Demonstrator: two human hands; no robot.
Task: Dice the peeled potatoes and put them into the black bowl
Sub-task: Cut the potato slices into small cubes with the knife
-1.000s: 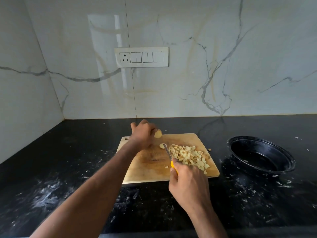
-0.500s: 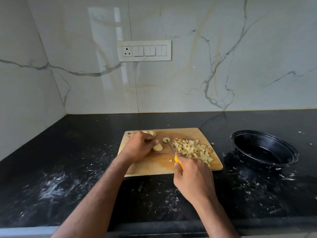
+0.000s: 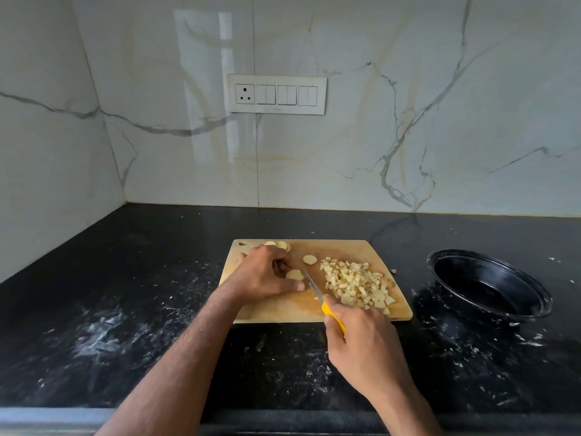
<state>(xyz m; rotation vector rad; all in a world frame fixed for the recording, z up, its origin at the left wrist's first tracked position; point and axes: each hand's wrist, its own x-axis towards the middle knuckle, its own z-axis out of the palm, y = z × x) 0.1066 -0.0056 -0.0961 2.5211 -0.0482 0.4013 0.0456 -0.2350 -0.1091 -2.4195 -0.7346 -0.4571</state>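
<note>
A: Potatoes first: where do they lie?

B: All on the wooden cutting board (image 3: 283, 309), which sits on the black tabletop (image 3: 125, 309). Going from the left, two or three potato slices (image 3: 280, 245) rest at the board's far left corner, just behind the left hand (image 3: 265, 278).

A: And that hand?

B: It lies palm down on the board, fingers curled over one pale potato piece (image 3: 294, 274), with the thumb stretched along the near side. The piece shows just past the fingertips.

A: What comes next to the right?

B: The knife (image 3: 314, 286). Its blade runs from the yellow handle up toward the held piece, and the tip is right against it. I cannot tell whether the edge has entered the potato. A single round slice (image 3: 310, 259) lies loose just beyond the blade.

A: Who holds the knife?

B: The right hand (image 3: 361, 344), fingers wrapped tight round the yellow handle, near the board's front edge.

A: Further right?

B: A heap of diced potato (image 3: 356, 284) covers the right half of the board, small pale cubes piled loosely. One stray bit lies by the board's right edge.

A: And the bowl?

B: The black bowl (image 3: 540, 297) stands on the tabletop to the right of the board, apart from it. No dice show inside. White smears and flecks speckle the tabletop around it and on the left side. Behind everything, a white switch panel (image 3: 276, 94) is set in the marble wall.
</note>
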